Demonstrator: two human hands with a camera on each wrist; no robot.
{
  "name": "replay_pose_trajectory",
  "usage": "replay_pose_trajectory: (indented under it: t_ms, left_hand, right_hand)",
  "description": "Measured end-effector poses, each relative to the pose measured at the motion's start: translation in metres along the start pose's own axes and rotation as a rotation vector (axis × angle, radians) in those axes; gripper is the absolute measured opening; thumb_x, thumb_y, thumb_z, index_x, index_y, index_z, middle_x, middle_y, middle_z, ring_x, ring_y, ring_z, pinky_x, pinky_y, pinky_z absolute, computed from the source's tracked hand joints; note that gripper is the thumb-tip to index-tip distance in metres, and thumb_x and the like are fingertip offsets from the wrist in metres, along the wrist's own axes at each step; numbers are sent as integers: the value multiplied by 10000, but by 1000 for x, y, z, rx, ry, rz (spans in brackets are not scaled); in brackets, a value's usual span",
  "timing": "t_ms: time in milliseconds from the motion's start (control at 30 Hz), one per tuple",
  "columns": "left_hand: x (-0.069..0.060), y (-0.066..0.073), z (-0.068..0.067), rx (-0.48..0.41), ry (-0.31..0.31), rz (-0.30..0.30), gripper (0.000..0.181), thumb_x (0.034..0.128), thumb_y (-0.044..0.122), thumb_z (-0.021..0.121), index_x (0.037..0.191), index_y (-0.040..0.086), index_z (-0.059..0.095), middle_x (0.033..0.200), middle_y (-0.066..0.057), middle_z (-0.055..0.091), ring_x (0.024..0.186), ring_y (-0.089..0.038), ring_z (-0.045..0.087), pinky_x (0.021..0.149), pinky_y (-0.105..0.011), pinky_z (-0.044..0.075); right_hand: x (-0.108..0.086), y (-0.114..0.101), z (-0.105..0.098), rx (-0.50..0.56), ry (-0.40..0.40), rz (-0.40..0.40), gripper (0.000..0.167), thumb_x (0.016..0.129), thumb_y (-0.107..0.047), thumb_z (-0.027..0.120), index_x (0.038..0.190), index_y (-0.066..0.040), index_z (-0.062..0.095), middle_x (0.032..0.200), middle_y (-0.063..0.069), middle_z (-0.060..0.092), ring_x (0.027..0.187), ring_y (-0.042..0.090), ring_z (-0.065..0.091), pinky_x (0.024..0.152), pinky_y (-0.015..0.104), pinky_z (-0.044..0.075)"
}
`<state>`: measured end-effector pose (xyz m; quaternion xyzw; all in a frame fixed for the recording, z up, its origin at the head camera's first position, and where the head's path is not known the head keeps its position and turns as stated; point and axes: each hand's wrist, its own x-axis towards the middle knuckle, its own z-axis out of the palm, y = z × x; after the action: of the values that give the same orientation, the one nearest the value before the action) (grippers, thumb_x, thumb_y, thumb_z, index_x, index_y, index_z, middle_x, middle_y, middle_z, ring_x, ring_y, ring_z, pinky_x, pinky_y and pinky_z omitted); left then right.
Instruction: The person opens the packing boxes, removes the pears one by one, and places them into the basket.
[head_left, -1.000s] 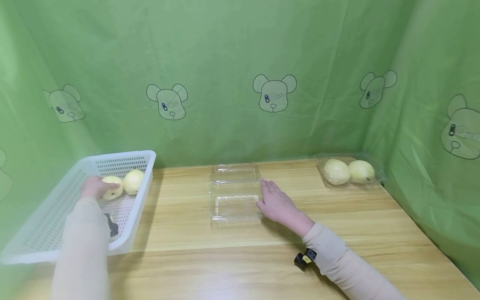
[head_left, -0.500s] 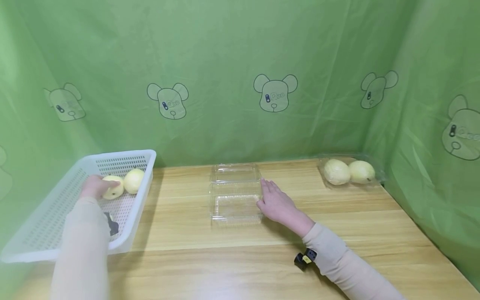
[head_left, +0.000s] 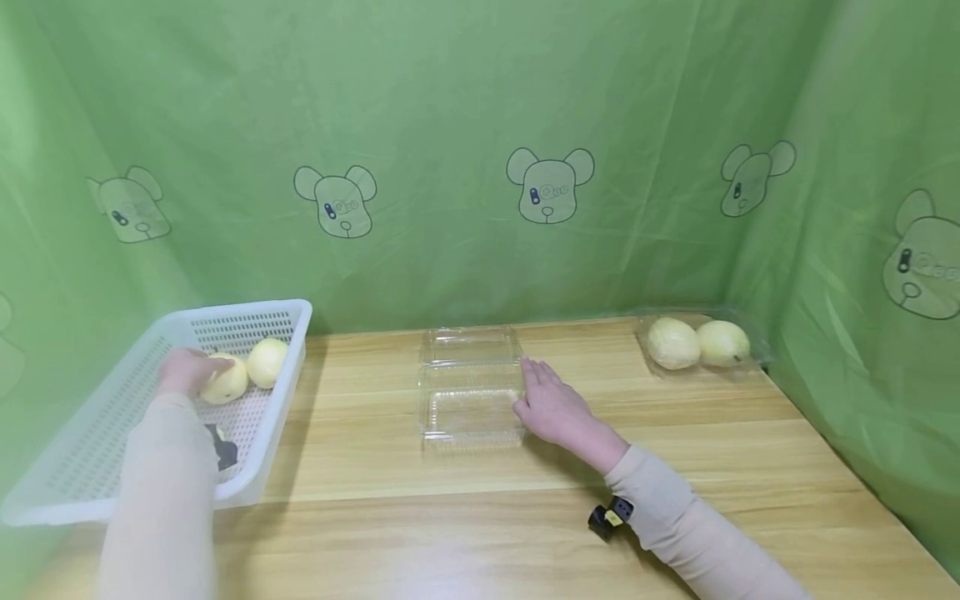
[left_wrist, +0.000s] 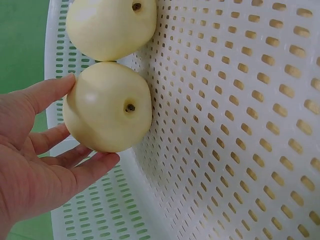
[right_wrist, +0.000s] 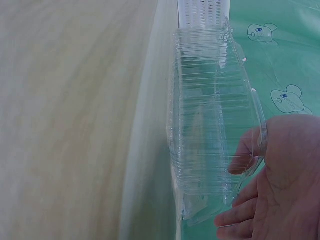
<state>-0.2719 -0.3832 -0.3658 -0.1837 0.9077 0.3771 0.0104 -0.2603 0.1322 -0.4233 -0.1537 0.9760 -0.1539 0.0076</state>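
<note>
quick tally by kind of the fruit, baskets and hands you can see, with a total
Fruit: 4 (2 in the basket, 2 at the far right)
White basket: 1
Hands: 2
Total: 7

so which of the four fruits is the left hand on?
The leftmost fruit in the head view, in the basket: the left hand grips it. Its neighbour and the two fruits at far right are untouched.
</note>
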Motion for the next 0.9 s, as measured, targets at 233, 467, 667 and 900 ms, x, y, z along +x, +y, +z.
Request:
replay_pose_trajectory:
  t_ms: [233,467,667,900]
  left_hand:
    - [2,-1,0,-18,-6,-19,670,920,257,572,1367,-185,341,1374,-410,382,1203,-512,448,1063,-576,388]
    - [1,2,-2,-8,-5,-20,689,936,256,544,1394,-193,289,1423,-421,321,1279,-540,377,1113,-589,328]
    - [2,1,-3,-24,2,-29,697,954,295,514,1407,-181,282,1439,-408,321,1285,-529,385,1105,-577,352]
    - [3,0,-3,-103,37,-37,608,968,312,469,1362,-145,392,1375,-383,421,1210,-484,470,1059,-555,408]
  right_hand:
    - [0,0,0,-3,8,-7,715,962,-293,448,1513,74,176,1571,271,242,1461,435,230,1203,528,243]
    - [0,-1,-1,-2,9,-5,714,961,-291,447,1512,75,179,1572,270,242,1460,437,231,1202,530,243]
    - [0,-1,-2,1,1,0,718,966,-299,448,1516,70,171,1575,268,234,1462,434,226,1199,535,246]
    - [0,-1,-1,-5,0,-4,716,968,-302,440,1516,69,169,1576,268,232,1463,433,226,1197,537,249]
